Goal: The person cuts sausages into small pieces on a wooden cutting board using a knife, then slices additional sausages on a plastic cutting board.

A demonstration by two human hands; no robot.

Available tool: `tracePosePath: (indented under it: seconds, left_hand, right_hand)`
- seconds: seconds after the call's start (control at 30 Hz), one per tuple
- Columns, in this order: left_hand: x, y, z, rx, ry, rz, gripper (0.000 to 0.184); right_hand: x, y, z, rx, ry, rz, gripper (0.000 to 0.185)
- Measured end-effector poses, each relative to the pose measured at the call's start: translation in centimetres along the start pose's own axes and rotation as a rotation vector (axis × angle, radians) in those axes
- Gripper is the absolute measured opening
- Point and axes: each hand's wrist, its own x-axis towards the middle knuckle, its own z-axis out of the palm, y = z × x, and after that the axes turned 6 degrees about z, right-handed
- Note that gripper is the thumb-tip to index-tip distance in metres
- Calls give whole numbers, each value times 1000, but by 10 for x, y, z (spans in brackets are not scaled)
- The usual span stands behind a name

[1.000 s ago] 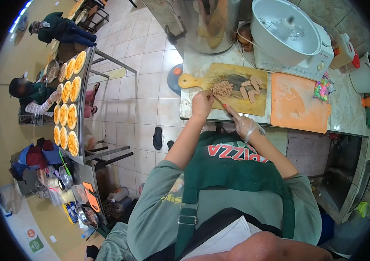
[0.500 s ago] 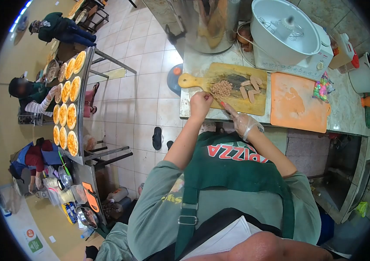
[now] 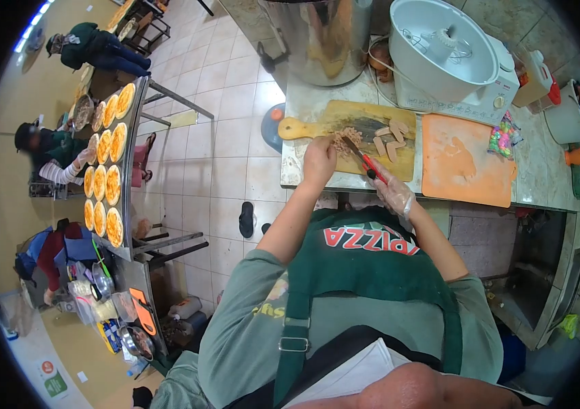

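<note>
My right hand (image 3: pixel 393 193), in a clear plastic glove, is closed round a knife (image 3: pixel 375 169) with a red handle. Its dark blade points up and left over a pile of finely chopped sausage (image 3: pixel 346 138). At the pile's near left edge is my left hand (image 3: pixel 320 161), its fingers curled in; whatever they may hold is hidden. Beneath both lies a worn wooden cutting board (image 3: pixel 399 169) with a rounded handle at its left end. Several larger pink sausage pieces (image 3: pixel 391 146) rest on the board's right part.
An orange cutting board (image 3: pixel 467 184) sits to the right. Behind stand a white stand mixer (image 3: pixel 440 95) and a large metal cylinder (image 3: pixel 324 48). Across the aisle, a table (image 3: pixel 141 102) bears several sauced pizza bases (image 3: pixel 118 142), with other people beside it.
The knife has turned, so its blade now shows over the chopped pile and its red handle is plainly visible. My right hand has shifted slightly right; my left hand has moved little.
</note>
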Motion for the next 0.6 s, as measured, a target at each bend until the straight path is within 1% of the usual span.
tracePosePath:
  seconds: [0.07, 0.13, 0.17, 0.2, 0.33, 0.43, 0.5, 0.53, 0.57, 0.6]
  left_hand:
    - [-1, 9, -1, -18, 28, 15, 19]
    - [-4, 18, 0, -32, 58, 27, 22]
    - [-6, 23, 1, -74, 39, -10, 21]
    - [-6, 25, 2, -117, 20, -47, 20]
    - [-6, 20, 10, -145, -13, -58, 19]
    - [-6, 8, 10, -100, -52, -98, 17]
    - [-4, 1, 9, 110, 33, 40, 20]
    - [-5, -1, 8, 107, 30, 41, 20]
    - [-3, 3, 4, 123, 23, 43, 25]
    - [-3, 6, 3, 140, 17, 45, 31]
  right_hand:
    - [0, -5, 0, 357, -81, 147, 53]
    - [1, -10, 3, 378, -54, 123, 53]
    - [1, -13, 5, 397, -30, 100, 53]
    - [1, -15, 5, 399, -29, 99, 53]
    - [-2, -23, 4, 351, -57, 140, 54]
    - [-8, -30, 0, 318, -51, 166, 53]
    - [-10, -27, -1, 311, -41, 188, 53]
    - [-11, -23, -1, 305, 18, 156, 53]
    - [-12, -26, -3, 299, 77, 123, 53]
    - [-17, -31, -7, 299, 81, 126, 53]
